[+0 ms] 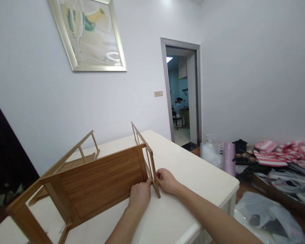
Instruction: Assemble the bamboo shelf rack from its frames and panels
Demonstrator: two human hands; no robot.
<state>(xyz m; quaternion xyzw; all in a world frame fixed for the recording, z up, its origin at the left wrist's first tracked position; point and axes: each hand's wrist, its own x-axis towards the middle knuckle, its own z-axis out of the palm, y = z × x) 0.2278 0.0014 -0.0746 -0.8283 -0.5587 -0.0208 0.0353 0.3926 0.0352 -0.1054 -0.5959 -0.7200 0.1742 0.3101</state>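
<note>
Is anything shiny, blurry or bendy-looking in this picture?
In the head view, white rings of glare shine on the framed picture, which leans with the door frame as if stretched; the dark shape at the left edge looks blurry.

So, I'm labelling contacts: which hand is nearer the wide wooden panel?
Left: the left hand is at a corner of the panel, the right hand outside the end frame.

Both hands at wooden frame on white table.
</note>
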